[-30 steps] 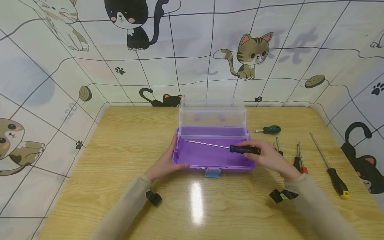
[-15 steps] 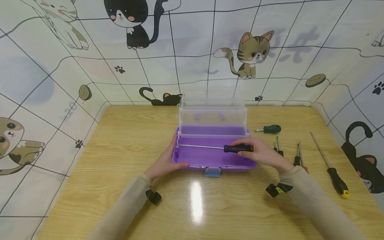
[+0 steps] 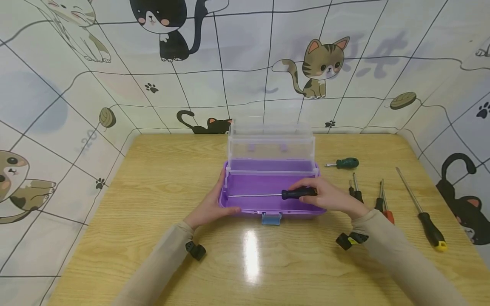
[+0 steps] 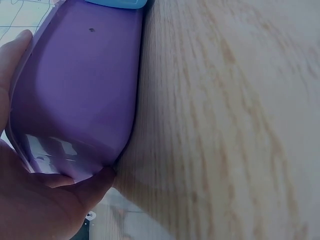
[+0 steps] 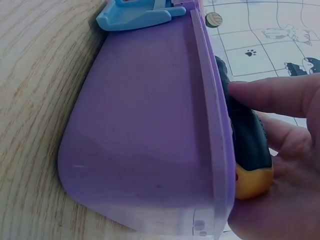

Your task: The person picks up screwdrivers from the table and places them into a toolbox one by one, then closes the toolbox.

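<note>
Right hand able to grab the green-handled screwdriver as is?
Likely not yet: the right hand grips a black-handled screwdriver. Otherwise the way looks free; nothing seems to stand between that hand and the green-handled screwdriver.

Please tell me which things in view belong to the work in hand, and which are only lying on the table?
In use:
held screwdriver, in the right hand
open purple box, held by the left hand

Lying about, though possibly part of the same work:
green-handled screwdriver
red-handled screwdriver
long black-and-yellow screwdriver
smaller black-handled tools
</note>
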